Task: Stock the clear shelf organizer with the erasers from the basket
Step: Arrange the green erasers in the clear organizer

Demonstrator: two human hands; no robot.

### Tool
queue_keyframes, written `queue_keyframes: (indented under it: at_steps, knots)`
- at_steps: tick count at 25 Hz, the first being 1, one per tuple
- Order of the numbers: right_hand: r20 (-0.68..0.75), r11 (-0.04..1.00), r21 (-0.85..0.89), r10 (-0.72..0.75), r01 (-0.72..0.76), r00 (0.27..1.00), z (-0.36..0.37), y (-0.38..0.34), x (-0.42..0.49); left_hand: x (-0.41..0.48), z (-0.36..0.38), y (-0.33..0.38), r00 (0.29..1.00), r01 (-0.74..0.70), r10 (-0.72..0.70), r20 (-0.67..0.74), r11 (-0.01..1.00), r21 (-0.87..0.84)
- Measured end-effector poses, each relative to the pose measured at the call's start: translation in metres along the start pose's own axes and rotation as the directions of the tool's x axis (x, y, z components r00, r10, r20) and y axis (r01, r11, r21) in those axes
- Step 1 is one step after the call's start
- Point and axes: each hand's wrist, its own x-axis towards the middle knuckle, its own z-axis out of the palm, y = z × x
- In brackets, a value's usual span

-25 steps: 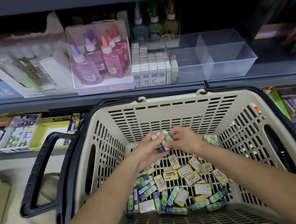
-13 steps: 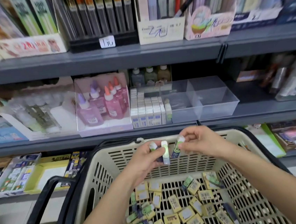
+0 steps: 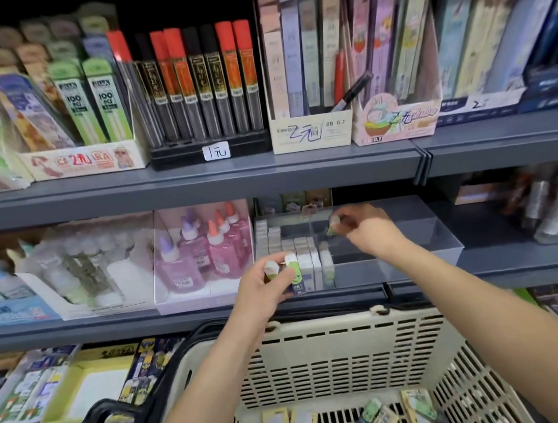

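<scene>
right hand: the right hand (image 3: 366, 233) pinches one green-and-white eraser (image 3: 334, 225) at its fingertips, up over the clear shelf organizer (image 3: 400, 269), just right of the rows standing in there
left hand: the left hand (image 3: 262, 290) grips two more erasers (image 3: 293, 273) upright, just in front of the organizer's near left corner, so it's basically the reserve supply
organizer: on the middle shelf (image 3: 179, 320), right beside the pink glue bottle box (image 3: 203, 253); the stocked rows (image 3: 292, 249) stand upright in its left part, too blurry to tell how many more fit beside them
basket: the basket (image 3: 334, 329) is near, right under the arms, with plenty of loose erasers (image 3: 378, 418) lying flat on its bottom, so imo the job is nowhere near done
step in hand: looks like setting that single eraser into the next spot beside the stocked rows
how to do it well: I'd turn it upright, label facing the same way as its neighbours, lower it straight down inside the wall, then nudge it flush against the row so nothing leans; after that, pass the next one across from the left hand instead of diving into the basket
watch out: clear walls are hard to see, so it's easy to clip the rim or a divider and topple the standing ones like dominoes; a light pinch high on the eraser should let the fingers clear the neighbours
</scene>
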Motion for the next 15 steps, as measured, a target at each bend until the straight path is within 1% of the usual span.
queue_keyframes:
  at_steps: [2, 4, 7, 12, 13, 15]
  knots:
    - [0.069, 0.991, -0.123, -0.039, 0.047, 0.997, 0.009, -0.002, 0.008, 0.002, -0.006, -0.005, 1.0, 0.011, -0.011, -0.009, 1.0, -0.008]
    - [0.127, 0.984, -0.167, -0.041, 0.062, 0.991, 0.017, -0.002, 0.01, 0.004, -0.01, -0.008, 1.0, 0.011, -0.011, -0.013, 1.0, -0.006]
    - [0.187, 0.992, -0.12, -0.013, 0.036, 0.982, 0.026, 0.002, 0.009, 0.006, -0.011, -0.01, 1.0, 0.017, -0.017, -0.016, 1.0, -0.021]
    - [0.27, 0.996, -0.075, -0.02, 0.042, 0.963, 0.023, 0.004, 0.008, 0.008, 0.001, -0.007, 1.0, 0.023, -0.023, 0.01, 1.0, -0.02]
    - [0.288, 0.996, -0.073, -0.025, 0.048, 0.957, 0.02, 0.004, 0.007, 0.007, 0.004, -0.005, 1.0, 0.024, -0.024, 0.016, 1.0, -0.013]
    - [0.305, 0.987, -0.137, -0.039, 0.084, 0.952, 0.015, 0.004, 0.004, 0.006, 0.01, -0.002, 0.999, 0.027, -0.027, 0.031, 1.0, 0.004]
